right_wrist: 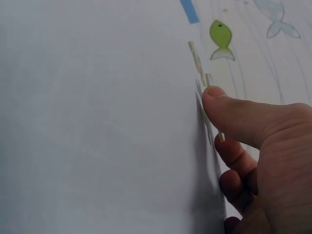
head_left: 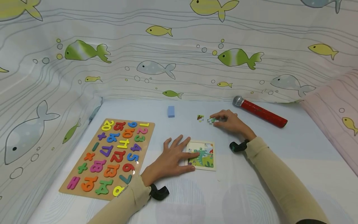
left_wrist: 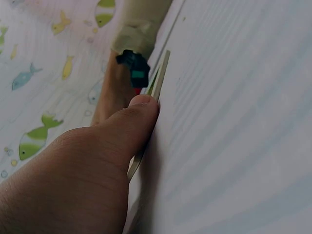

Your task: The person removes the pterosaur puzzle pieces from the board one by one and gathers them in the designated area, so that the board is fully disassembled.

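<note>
My left hand (head_left: 170, 157) lies spread, fingers straight, over the left side of a small framed jigsaw puzzle (head_left: 215, 155) with a green dinosaur picture. One fingertip rests on the picture, and in the left wrist view the thumb meets the edge of the puzzle board (left_wrist: 164, 73). A pale area shows at the picture's upper left. Farther back, my right hand (head_left: 232, 123) pinches a jigsaw piece (head_left: 211, 120) between thumb and fingers, close over the table. Just left of it lies a second loose piece (head_left: 200, 118), also seen as a thin edge (right_wrist: 195, 56) in the right wrist view.
On the left a wooden number board (head_left: 151, 130) holds colourful numerals and signs, partly under my left forearm. A blue block (head_left: 171, 111) stands at the back. At the back right lies a red microphone (head_left: 263, 113). Fish-patterned cloth walls (head_left: 190, 84) border the table.
</note>
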`<state>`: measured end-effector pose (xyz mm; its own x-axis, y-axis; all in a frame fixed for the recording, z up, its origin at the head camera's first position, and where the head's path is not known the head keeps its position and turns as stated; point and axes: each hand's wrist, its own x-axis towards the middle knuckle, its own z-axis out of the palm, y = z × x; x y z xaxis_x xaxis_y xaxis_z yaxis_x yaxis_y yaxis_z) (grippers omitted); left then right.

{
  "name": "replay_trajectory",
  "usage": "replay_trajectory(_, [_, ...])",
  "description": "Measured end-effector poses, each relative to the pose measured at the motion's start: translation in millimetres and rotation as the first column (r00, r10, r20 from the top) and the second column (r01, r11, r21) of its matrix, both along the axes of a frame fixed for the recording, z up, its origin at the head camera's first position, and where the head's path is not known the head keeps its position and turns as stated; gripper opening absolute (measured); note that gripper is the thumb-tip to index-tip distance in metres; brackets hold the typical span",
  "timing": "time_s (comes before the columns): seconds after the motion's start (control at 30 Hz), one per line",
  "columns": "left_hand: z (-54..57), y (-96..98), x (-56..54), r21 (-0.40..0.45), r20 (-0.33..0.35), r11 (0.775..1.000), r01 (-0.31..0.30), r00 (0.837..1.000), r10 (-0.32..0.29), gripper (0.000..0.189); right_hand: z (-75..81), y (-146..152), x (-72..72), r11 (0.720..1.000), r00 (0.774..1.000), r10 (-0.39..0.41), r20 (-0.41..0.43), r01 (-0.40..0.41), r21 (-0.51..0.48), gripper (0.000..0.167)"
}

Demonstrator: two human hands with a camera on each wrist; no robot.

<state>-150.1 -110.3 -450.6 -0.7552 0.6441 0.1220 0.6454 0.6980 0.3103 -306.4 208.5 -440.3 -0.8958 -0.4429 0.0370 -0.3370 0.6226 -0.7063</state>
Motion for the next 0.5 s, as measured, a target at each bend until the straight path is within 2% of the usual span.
replay_trajectory(0.5, [0.0, 0.2, -0.4, -0.018, 0.002, 1.0, -0.001, 1.0, 0.001, 0.055, 0.4, -5, -13.3, 0.998, 0.999, -0.006, -0.037, 0.008, 0.06, 0.034])
